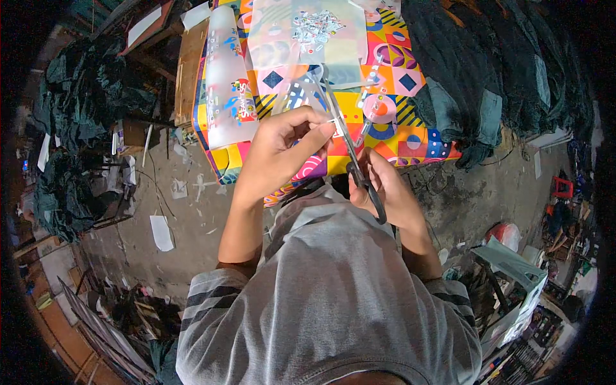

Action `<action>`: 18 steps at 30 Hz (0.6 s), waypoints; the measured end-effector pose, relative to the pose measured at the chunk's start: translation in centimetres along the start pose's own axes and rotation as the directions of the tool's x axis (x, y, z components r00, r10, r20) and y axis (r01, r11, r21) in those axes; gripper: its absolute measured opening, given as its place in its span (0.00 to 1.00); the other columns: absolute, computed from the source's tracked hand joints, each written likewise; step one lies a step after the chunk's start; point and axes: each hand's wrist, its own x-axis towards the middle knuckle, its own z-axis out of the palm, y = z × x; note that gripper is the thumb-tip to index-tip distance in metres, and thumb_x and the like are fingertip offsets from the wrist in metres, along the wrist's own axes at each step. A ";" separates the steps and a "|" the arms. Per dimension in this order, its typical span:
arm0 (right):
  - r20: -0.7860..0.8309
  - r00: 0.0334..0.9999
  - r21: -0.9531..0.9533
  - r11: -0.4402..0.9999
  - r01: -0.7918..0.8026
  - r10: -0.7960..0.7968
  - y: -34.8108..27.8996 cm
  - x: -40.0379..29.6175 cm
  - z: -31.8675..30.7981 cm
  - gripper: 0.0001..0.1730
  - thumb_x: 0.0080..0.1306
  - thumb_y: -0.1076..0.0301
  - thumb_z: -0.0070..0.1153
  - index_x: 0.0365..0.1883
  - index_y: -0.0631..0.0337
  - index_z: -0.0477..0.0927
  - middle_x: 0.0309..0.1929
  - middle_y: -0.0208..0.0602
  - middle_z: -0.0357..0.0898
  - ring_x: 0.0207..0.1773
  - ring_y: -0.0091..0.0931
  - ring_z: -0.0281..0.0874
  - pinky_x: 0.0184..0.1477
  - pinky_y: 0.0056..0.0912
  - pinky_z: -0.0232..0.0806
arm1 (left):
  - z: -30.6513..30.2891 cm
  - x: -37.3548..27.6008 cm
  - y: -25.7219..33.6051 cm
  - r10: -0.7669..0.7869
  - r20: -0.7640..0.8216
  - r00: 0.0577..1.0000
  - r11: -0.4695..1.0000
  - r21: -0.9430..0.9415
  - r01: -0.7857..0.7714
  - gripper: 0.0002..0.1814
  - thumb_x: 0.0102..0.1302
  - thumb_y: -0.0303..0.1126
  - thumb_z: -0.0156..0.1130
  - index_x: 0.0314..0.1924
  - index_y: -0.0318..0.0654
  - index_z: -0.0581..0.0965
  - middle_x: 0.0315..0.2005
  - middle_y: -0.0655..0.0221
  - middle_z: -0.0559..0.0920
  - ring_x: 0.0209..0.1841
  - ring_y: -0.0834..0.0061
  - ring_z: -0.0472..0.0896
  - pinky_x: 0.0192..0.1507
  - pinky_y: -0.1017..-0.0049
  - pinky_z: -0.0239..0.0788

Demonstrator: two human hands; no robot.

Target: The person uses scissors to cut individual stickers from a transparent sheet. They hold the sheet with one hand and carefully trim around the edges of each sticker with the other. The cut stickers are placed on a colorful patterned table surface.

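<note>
My right hand (380,185) grips the black handles of a pair of scissors (341,122), whose metal blades point away from me, slightly parted. Between thumb and fingertips, my left hand (288,144) pinches a clear film strip with a small red-and-white printed label (337,128), right beside the blades. Beyond the scissors, a pile of small cut labels (315,29) lies on a translucent sheet (269,45). To the right lies a narrow clear strip with printed labels (369,96). The left hand's curled fingers are partly hidden behind its thumb.
A larger translucent printed film sheet (226,91) lies along the left of the table, on a colourful geometric-patterned cloth (409,144). Dark fabric (481,62) is heaped at the right, with more dark cloth (86,91) at the left. Paper scraps (161,233) litter the concrete floor.
</note>
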 end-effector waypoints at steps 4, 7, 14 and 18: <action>-0.005 1.000 0.020 1.000 0.022 -0.022 0.4 0.2 0.1 0.32 0.52 0.49 0.73 0.36 0.62 0.67 0.29 0.27 0.69 0.30 0.18 0.68 0.33 0.23 0.64 | 0.1 0.0 -0.2 0.008 0.010 1.000 1.000 0.003 -0.008 0.08 0.69 0.29 0.58 0.38 0.30 0.78 0.26 0.73 0.78 0.30 0.86 0.75 0.33 0.82 0.68; -0.007 1.000 0.020 1.000 0.008 -0.008 0.3 0.2 0.1 0.32 0.52 0.50 0.73 0.36 0.63 0.67 0.29 0.28 0.70 0.31 0.18 0.69 0.33 0.24 0.64 | 0.2 0.0 -0.4 0.043 -0.005 0.999 0.999 -0.005 -0.043 0.08 0.69 0.29 0.58 0.39 0.30 0.78 0.26 0.73 0.78 0.30 0.86 0.75 0.33 0.82 0.67; -0.037 0.999 -0.019 0.999 -0.026 0.025 -0.9 0.3 0.5 0.32 0.51 0.52 0.74 0.37 0.64 0.67 0.30 0.28 0.71 0.32 0.18 0.69 0.34 0.24 0.65 | 0.2 0.0 -0.4 0.021 -0.009 1.000 0.998 -0.059 -0.022 0.08 0.69 0.28 0.58 0.39 0.29 0.78 0.26 0.73 0.77 0.30 0.85 0.75 0.33 0.81 0.68; -0.002 1.000 -0.031 0.999 -0.019 0.018 -0.3 0.2 0.1 0.30 0.52 0.54 0.74 0.38 0.64 0.67 0.30 0.28 0.71 0.32 0.18 0.69 0.34 0.23 0.66 | -0.3 0.1 -0.4 0.007 0.019 1.000 0.998 -0.064 -0.006 0.07 0.68 0.27 0.59 0.39 0.29 0.79 0.27 0.72 0.78 0.29 0.85 0.75 0.32 0.82 0.68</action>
